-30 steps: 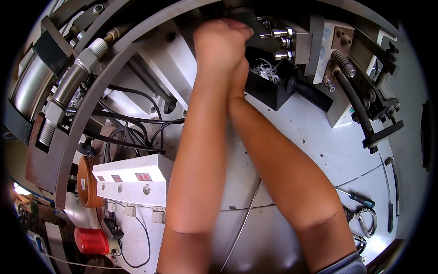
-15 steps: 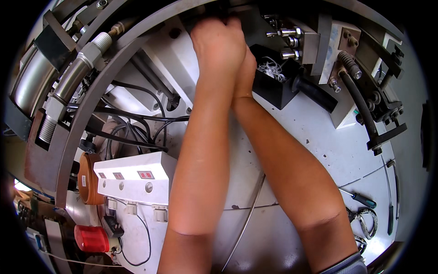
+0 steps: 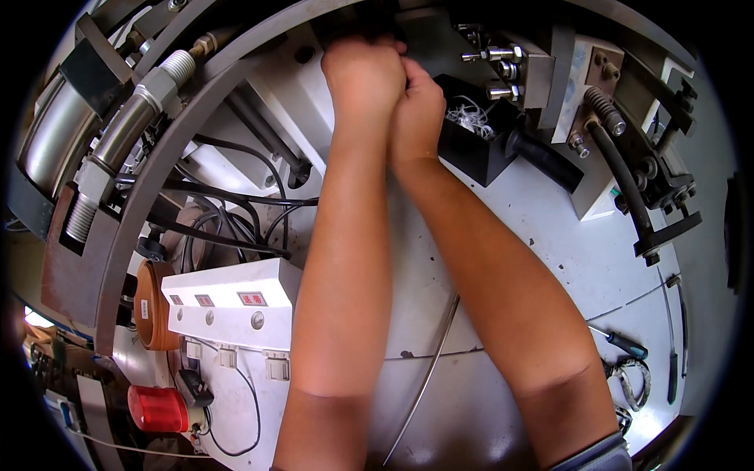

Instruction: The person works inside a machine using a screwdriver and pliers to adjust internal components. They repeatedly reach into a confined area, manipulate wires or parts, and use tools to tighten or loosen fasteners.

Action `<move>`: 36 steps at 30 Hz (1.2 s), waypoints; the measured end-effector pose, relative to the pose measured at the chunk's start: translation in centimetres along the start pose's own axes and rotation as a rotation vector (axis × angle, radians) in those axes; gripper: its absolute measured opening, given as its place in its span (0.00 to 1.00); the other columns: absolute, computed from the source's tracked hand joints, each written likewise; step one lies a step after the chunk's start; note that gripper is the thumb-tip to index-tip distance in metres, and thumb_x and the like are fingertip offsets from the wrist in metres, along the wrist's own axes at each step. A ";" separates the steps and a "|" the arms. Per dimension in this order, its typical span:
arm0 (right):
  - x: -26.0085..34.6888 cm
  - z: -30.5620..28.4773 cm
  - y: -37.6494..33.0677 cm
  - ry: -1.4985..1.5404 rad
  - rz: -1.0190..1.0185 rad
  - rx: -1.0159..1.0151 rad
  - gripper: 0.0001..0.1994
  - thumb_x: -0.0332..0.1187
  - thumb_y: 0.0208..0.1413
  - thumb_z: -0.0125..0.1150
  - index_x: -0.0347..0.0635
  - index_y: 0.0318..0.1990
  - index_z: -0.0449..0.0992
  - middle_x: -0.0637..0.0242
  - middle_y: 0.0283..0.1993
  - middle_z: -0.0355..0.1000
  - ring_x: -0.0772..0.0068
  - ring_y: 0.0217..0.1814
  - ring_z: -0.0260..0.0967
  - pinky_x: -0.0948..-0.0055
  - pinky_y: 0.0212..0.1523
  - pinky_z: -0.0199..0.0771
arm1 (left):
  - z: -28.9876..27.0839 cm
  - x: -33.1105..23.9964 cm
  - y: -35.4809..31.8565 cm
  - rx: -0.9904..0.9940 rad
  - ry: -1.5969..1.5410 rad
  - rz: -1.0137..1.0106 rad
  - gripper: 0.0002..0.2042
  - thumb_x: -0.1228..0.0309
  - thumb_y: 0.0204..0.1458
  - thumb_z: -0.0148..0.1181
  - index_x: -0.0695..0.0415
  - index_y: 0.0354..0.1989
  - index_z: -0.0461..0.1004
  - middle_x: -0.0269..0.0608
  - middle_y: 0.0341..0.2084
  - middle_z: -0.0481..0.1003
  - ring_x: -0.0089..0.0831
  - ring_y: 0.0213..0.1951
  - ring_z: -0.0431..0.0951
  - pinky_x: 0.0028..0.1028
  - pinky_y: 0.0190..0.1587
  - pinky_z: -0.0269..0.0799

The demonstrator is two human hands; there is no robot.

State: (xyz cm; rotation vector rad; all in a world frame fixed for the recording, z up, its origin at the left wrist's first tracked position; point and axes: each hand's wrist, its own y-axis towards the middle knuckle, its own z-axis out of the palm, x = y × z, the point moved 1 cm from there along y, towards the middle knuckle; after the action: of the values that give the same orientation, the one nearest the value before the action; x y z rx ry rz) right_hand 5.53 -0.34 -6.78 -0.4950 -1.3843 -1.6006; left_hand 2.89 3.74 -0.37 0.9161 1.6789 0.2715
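Both arms reach up to the top middle of the head view, under the machine frame. My left hand [image 3: 364,77] is closed, knuckles upward, its fingertips lost in the dark machine part. Pressed close against it on the right is my right hand [image 3: 418,118], also closed, its thumb side showing and its other fingers hidden behind the left hand. Whatever the two hands grip is out of sight. Just right of them sits a black open box [image 3: 485,161] with a thick black handle [image 3: 546,162]; clear plastic scraps [image 3: 470,118] lie inside.
A curved metal frame bar [image 3: 145,184] and a steel cylinder [image 3: 118,145] stand left. Below are black cables [image 3: 243,224], a white control box [image 3: 228,306] and a red lamp [image 3: 157,408]. A metal rod [image 3: 428,373] and a screwdriver [image 3: 627,344] lie on the white table [image 3: 542,228].
My left hand has shifted slightly left. My right hand has turned and slid left, so more of its back and thumb shows beside the left hand.
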 end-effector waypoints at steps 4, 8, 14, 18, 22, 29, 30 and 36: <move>-0.3 -0.2 0.4 -0.003 -0.009 0.013 0.17 0.43 0.65 0.49 0.40 0.40 0.78 0.45 0.31 0.75 0.37 0.35 0.71 0.53 0.36 0.70 | 0.2 -0.2 0.0 0.006 -0.026 -0.027 0.12 0.66 0.52 0.57 0.63 0.31 0.82 0.44 0.26 0.81 0.34 0.30 0.79 0.31 0.39 0.72; 0.0 0.0 0.8 -0.016 -0.031 0.010 0.17 0.42 0.64 0.50 0.38 0.38 0.78 0.44 0.32 0.75 0.35 0.36 0.70 0.52 0.37 0.70 | 0.3 0.0 0.6 0.014 -0.046 0.020 0.13 0.64 0.53 0.55 0.60 0.34 0.82 0.45 0.29 0.82 0.36 0.33 0.80 0.32 0.40 0.73; 2.8 1.1 2.6 0.100 -0.005 0.051 0.17 0.41 0.63 0.51 0.35 0.35 0.78 0.42 0.32 0.74 0.33 0.37 0.69 0.51 0.37 0.69 | -1.0 1.1 4.5 -0.193 0.644 0.594 0.13 0.65 0.53 0.53 0.55 0.43 0.78 0.58 0.40 0.78 0.55 0.38 0.79 0.45 0.42 0.75; -0.2 0.3 1.4 0.083 -0.034 0.012 0.16 0.41 0.64 0.50 0.36 0.39 0.78 0.42 0.32 0.74 0.35 0.37 0.70 0.53 0.37 0.70 | 0.4 -0.3 0.9 -0.002 0.090 0.160 0.15 0.60 0.54 0.53 0.57 0.34 0.82 0.44 0.30 0.82 0.37 0.33 0.81 0.33 0.40 0.74; -0.4 0.1 -0.3 0.100 0.016 0.034 0.16 0.41 0.65 0.49 0.38 0.44 0.78 0.45 0.33 0.76 0.38 0.36 0.72 0.56 0.38 0.71 | 0.1 -0.1 -0.3 -0.009 -0.051 -0.068 0.11 0.68 0.51 0.55 0.64 0.25 0.79 0.49 0.27 0.81 0.44 0.35 0.81 0.37 0.42 0.73; -0.3 0.0 0.5 0.018 0.026 0.040 0.16 0.42 0.65 0.50 0.41 0.46 0.79 0.46 0.34 0.76 0.39 0.37 0.73 0.56 0.39 0.72 | 0.1 -0.8 -0.3 0.035 -0.091 -0.079 0.12 0.67 0.52 0.54 0.61 0.25 0.81 0.49 0.28 0.81 0.44 0.34 0.80 0.37 0.42 0.74; 0.0 -0.1 0.5 0.006 0.039 0.045 0.16 0.42 0.65 0.50 0.41 0.46 0.79 0.46 0.33 0.76 0.38 0.37 0.73 0.55 0.39 0.72 | 0.1 -0.8 -0.3 0.028 -0.120 -0.089 0.12 0.67 0.52 0.54 0.60 0.26 0.81 0.49 0.28 0.81 0.44 0.34 0.80 0.37 0.41 0.74; 1.0 0.1 1.2 -0.002 -0.009 0.008 0.16 0.42 0.65 0.49 0.40 0.42 0.79 0.45 0.31 0.75 0.37 0.36 0.72 0.52 0.39 0.71 | -0.1 0.0 1.4 0.011 0.370 0.283 0.11 0.64 0.53 0.54 0.55 0.33 0.82 0.48 0.32 0.81 0.41 0.36 0.81 0.35 0.42 0.74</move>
State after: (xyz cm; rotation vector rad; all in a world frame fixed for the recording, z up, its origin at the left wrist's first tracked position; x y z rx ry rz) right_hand 6.00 -0.52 -5.33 -0.4859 -1.3961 -1.6015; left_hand 3.43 4.66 0.51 1.1661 1.8832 0.6563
